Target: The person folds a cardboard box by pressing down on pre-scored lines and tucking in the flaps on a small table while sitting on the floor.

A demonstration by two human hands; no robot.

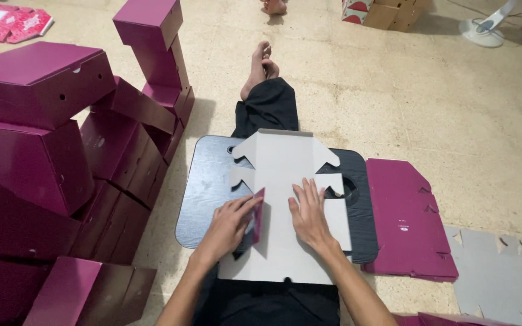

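A flat cardboard blank, grey on its upper side, is seen in the centre of the frame, laid on a dark lap board that rests over the legs of the seated person. The left hand is placed at the left edge of the blank, where a side flap is lifted upright; the magenta side of this flap is shown. The fingers of this hand are bent around the flap, so the flap is held and pressed by them. The right hand is laid flat on the middle of the blank, with the fingers spread wide and pointed to the top of the frame; nothing is gripped by it.

At the left of the frame a tall pile of folded magenta boxes is stacked on the floor, just beside the board. At the right of the board a stack of flat magenta blanks is lying, and in the lower right corner some grey blanks are spread. At the upper right a white fan base and brown cartons are seen, well apart from the hands. In the upper left corner some red flat packages are lying on the floor.
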